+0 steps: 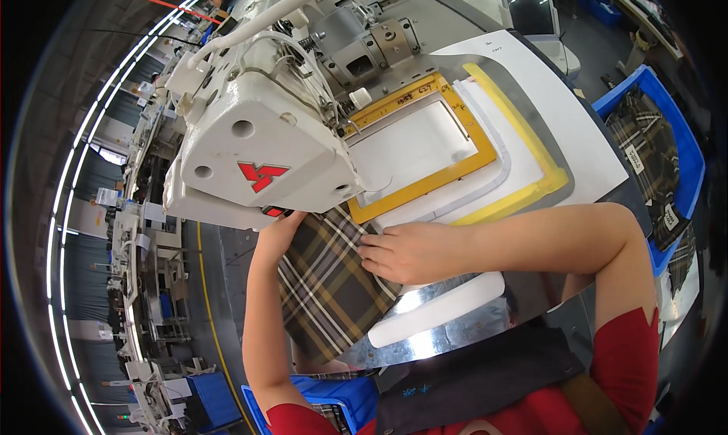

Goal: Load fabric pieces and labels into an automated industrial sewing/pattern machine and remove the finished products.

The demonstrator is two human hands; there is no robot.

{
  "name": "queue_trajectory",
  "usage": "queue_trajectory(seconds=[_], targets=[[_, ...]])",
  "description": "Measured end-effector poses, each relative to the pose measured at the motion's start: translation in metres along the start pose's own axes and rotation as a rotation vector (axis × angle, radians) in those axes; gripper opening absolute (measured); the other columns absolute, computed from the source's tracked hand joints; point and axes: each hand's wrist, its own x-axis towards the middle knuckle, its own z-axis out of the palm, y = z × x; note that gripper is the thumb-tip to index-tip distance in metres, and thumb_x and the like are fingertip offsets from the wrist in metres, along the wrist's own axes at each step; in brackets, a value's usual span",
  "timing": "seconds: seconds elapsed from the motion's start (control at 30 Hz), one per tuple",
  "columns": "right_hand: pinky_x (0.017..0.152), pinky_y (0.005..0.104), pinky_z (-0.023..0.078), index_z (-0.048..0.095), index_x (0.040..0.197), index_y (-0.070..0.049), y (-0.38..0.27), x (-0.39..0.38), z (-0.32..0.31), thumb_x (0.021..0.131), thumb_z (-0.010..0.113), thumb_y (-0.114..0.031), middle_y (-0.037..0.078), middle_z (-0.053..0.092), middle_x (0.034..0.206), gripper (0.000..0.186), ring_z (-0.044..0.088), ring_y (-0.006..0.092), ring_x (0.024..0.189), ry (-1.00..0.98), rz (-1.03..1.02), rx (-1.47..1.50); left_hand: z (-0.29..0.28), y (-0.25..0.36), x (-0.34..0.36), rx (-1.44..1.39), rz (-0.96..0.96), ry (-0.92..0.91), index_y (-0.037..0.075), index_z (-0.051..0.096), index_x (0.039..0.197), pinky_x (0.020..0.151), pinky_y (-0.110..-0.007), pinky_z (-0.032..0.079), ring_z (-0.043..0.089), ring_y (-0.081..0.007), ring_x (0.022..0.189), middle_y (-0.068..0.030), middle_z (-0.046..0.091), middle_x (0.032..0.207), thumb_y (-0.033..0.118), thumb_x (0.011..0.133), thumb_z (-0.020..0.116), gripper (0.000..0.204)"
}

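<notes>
A piece of brown plaid fabric [334, 283] with white and tan stripes lies at the front of a white industrial sewing machine [262, 143], its lower part hanging toward me. My left hand [282, 234] is at the fabric's upper left, under the machine head, which hides its fingers. At the fabric's right edge, my right hand [413, 255] has its bent fingers closed on the cloth. Just beyond the right hand sits a yellow rectangular frame [476, 161] with a white inside. The fabric's far edge disappears beneath the machine head.
A yellow-edged white template [519, 124] lies right of the frame on the machine bed. On the right, a blue bin [686, 132] contains plaid pieces with labels. Another blue bin [353, 397] stands below the near edge. A shiny metal plate [447, 321] forms the front.
</notes>
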Motion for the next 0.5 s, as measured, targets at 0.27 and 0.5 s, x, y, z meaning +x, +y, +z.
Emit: queue_trajectory(seconds=[0.27,0.5], targets=[[0.080,0.0320,0.052,0.062,0.109,0.004,-0.001,0.000,-0.006,0.084,0.054,-0.015,0.019,0.064,0.113,0.032,0.062,0.0281,0.107,-0.013,0.045,-0.004,0.010,-0.025,0.029,0.100,0.330,-0.032,0.003,0.060,0.118,0.093,-0.034,0.045,0.057,-0.0194,0.108,-0.0086,0.064,0.115,0.020,0.087,0.067,0.036],[0.089,0.0345,0.051,0.057,0.120,0.004,0.003,-0.019,-0.025,0.087,0.051,-0.015,0.020,0.059,0.126,0.038,0.057,0.0304,0.118,-0.294,0.190,-0.045,-0.002,-0.012,0.029,0.304,0.375,-0.040,0.006,0.061,0.118,0.092,-0.036,0.046,0.058,-0.0230,0.106,-0.0084,0.064,0.114,0.018,0.085,0.068,0.036]])
